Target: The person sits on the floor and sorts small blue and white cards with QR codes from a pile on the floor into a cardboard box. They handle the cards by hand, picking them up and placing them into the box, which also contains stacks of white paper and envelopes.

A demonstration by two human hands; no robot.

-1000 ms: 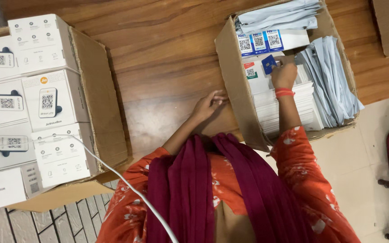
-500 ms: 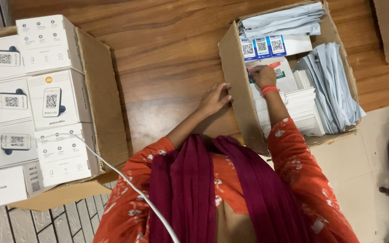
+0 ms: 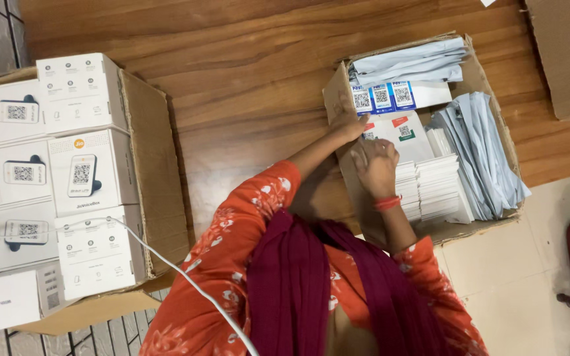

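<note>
On a brown wooden table [image 3: 245, 86], seen from above, a person in an orange floral top and maroon scarf reaches both hands into an open cardboard box [image 3: 489, 227] at the right. Their left hand [image 3: 349, 124] rests on the box's near wall at its top corner, fingers curled over the edge. Their right hand [image 3: 375, 165], a red bangle at the wrist, lies inside on a stack of white cards [image 3: 433, 188]; whether it grips anything cannot be told. Blue-and-white code stickers [image 3: 382, 96] and folded pale grey sheets [image 3: 483, 151] fill the rest. Well apart at the left, another carton [image 3: 150, 165] holds white device boxes [image 3: 90, 173], crossed by a white cable [image 3: 166, 264].
</note>
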